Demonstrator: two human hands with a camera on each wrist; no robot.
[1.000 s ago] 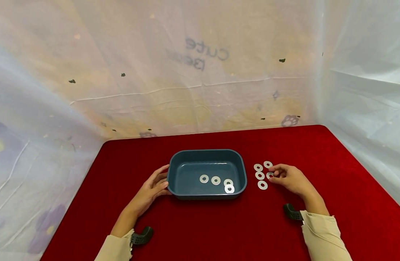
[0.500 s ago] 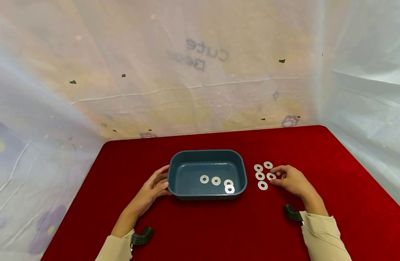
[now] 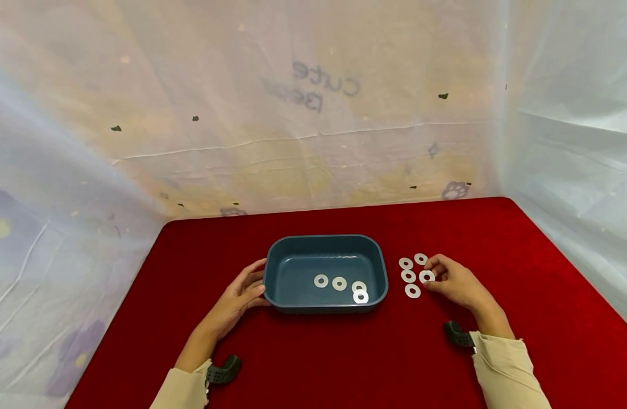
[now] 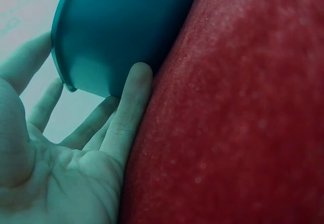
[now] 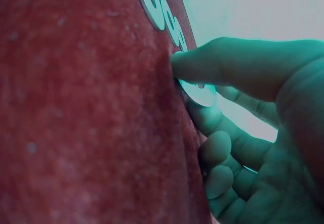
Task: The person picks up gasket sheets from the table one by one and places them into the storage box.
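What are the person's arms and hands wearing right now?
Both hands, left hand and right hand, are bare: no gloves. Each forearm has a beige long sleeve ending at the wrist. A small black perforated device sits at the left cuff, and a similar black piece sits at the right cuff.

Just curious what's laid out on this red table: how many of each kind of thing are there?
Flat silver metal washers inside the tray: 4
Flat silver metal washers on the red cloth, one pinched by the right hand: 5
Dark blue rectangular plastic tray, touched by the left hand: 1
Total: 10 things
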